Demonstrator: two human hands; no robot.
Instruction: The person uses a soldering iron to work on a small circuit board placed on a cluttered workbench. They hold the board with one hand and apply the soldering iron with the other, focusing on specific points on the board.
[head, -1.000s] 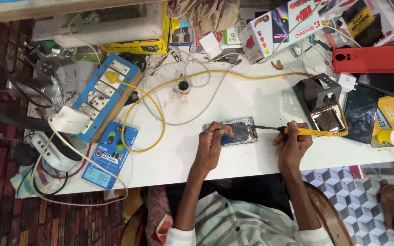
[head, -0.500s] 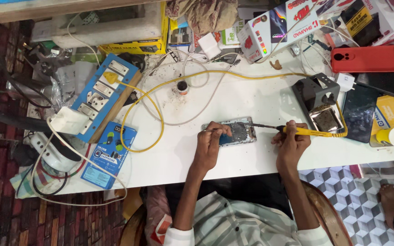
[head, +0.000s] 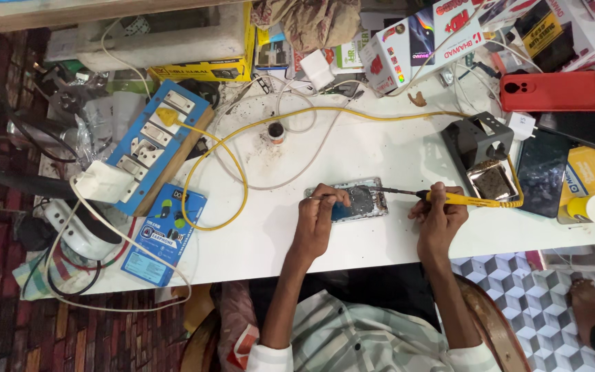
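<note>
An opened phone [head: 361, 200] lies flat on the white table [head: 352, 148], its inner parts showing. My left hand [head: 319, 215] rests on the phone's left half and pinches thin tweezers whose tips point at its inside. My right hand [head: 439, 212] grips a yellow-handled soldering iron [head: 449, 198], its dark tip reaching left onto the phone's upper right part. The iron's yellow cable [head: 242, 148] loops across the table to the left.
A black iron stand [head: 482, 148] sits right of the phone, a dark phone [head: 542, 172] and a red phone case [head: 554, 91] beyond it. A blue socket board [head: 156, 148] and a blue box [head: 165, 231] lie left. Boxes crowd the far edge. Another person's foot [head: 590, 310] is at lower right.
Both hands stay at the phone. The iron tip and tweezers shift only slightly over the phone's inside.
</note>
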